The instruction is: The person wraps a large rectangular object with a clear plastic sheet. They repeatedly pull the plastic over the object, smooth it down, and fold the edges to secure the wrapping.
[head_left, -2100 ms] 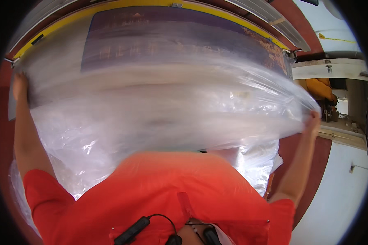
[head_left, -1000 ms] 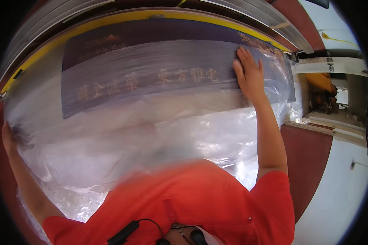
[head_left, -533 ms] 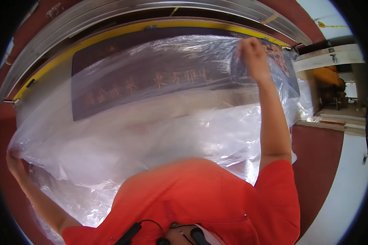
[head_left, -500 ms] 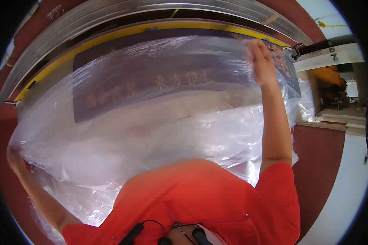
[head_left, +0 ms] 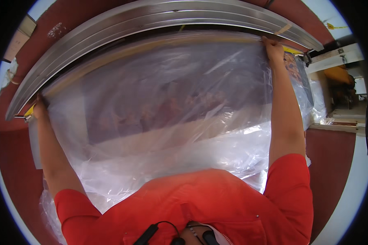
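A large sheet of clear plastic film (head_left: 163, 77) is stretched between my hands, over a dark rectangular panel (head_left: 291, 65) with orange lettering and a picture at its right end. At the film's far left corner, my left hand (head_left: 39, 109) is closed on its edge. My right hand (head_left: 274, 50) grips the far edge on the right with fingers closed. The film reaches across a yellow strip (head_left: 294, 51) along the far side of the panel. More crumpled film (head_left: 106, 179) hangs or lies closer to my body.
Beyond the yellow strip runs a long silver metal rail (head_left: 167, 15), curved by the lens, with a piece of tan tape (head_left: 283, 28). The floor (head_left: 329, 159) is dark red. At the right stands a pale frame (head_left: 335, 59) with an orange object (head_left: 338, 76) behind it.
My left hand has risen from the near left to the far left corner, drawing the film forward. My right hand has moved slightly outward. The film now covers the yellow strip's middle.
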The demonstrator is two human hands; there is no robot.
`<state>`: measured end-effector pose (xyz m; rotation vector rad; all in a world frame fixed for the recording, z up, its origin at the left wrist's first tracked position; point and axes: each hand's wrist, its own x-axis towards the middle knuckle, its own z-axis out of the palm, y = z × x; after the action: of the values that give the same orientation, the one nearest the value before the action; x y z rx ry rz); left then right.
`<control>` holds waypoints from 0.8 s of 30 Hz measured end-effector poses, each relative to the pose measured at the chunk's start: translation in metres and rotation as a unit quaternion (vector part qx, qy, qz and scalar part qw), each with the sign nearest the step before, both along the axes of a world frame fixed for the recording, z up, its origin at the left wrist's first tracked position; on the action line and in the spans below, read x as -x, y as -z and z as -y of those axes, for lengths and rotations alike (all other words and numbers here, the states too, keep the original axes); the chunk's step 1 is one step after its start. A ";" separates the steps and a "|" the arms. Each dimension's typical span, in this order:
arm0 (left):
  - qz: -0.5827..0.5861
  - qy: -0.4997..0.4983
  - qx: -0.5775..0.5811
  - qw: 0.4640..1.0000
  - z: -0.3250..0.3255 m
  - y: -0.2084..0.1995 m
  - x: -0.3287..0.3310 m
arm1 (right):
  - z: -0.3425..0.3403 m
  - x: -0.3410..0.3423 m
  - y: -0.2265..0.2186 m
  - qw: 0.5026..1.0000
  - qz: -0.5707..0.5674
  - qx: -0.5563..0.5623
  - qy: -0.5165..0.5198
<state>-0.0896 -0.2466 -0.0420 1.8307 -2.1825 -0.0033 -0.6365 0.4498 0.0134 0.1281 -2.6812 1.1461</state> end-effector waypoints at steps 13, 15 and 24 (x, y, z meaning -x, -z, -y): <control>0.085 -0.012 0.028 0.996 0.050 0.024 -0.036 | -0.001 -0.001 0.020 0.996 -0.031 0.063 0.050; 0.210 0.034 0.084 0.973 0.072 0.023 -0.059 | 0.002 0.000 0.020 0.996 -0.021 0.087 0.024; -0.520 0.036 -0.212 0.827 -0.010 -0.027 -0.015 | 0.008 -0.043 -0.031 0.989 0.044 -0.042 -0.133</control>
<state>-0.0750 -0.2370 -0.0145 1.3490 -1.4648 -1.2697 -0.5937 0.4417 0.0442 0.4737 -2.8577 1.1334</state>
